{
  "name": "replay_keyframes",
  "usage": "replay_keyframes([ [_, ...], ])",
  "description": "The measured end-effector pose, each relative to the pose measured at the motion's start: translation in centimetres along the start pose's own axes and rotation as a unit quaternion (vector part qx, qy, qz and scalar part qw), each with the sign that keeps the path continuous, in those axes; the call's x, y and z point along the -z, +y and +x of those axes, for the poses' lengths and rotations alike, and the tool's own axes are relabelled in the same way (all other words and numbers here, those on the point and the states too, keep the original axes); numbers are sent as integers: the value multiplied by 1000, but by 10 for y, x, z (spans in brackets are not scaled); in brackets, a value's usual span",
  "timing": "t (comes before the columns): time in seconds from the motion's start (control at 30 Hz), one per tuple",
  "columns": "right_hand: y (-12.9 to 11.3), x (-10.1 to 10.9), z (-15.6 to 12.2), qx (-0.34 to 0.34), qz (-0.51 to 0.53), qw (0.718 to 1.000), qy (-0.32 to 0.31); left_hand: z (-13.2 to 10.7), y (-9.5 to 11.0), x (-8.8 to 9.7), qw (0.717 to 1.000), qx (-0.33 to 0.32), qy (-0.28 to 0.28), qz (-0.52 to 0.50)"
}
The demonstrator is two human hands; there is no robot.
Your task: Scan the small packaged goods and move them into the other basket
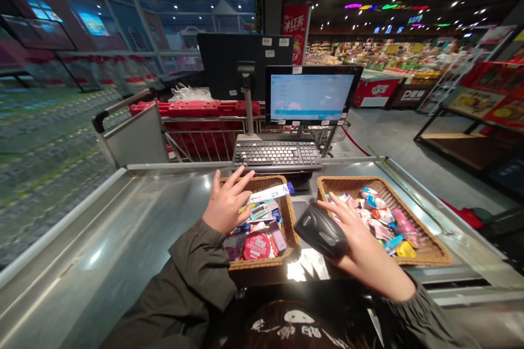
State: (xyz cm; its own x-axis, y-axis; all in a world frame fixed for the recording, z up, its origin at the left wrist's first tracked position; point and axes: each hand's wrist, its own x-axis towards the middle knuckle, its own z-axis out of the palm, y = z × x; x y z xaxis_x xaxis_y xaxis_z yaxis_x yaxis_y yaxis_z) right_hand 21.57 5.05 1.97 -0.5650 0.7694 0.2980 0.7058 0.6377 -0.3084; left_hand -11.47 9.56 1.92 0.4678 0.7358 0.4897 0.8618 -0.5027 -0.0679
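Note:
My left hand (226,204) hovers open, fingers spread, over the left wicker basket (291,229), which holds several small packets, a red round tin (256,245) and a long white box (270,193). My right hand (360,242) grips a black barcode scanner (321,229) against its palm and thumb side. Its fingers stretch out over the right wicker basket (429,253), which is full of small colourful sweets. Both baskets stand on the steel checkout counter (123,229).
A black keyboard (277,155) and a lit till screen (311,97) stand behind the baskets, with a second monitor's back (229,62) beyond. Red baskets and a metal trolley (196,131) are behind the counter. Shop shelves (478,103) line the right.

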Motion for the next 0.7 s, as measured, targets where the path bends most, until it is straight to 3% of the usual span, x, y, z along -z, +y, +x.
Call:
replay_keyframes([
  [0.7, -16, -4, 4, -6, 26, 1000, 14, -19, -11, 4, 1000, -2, -24, 2],
])
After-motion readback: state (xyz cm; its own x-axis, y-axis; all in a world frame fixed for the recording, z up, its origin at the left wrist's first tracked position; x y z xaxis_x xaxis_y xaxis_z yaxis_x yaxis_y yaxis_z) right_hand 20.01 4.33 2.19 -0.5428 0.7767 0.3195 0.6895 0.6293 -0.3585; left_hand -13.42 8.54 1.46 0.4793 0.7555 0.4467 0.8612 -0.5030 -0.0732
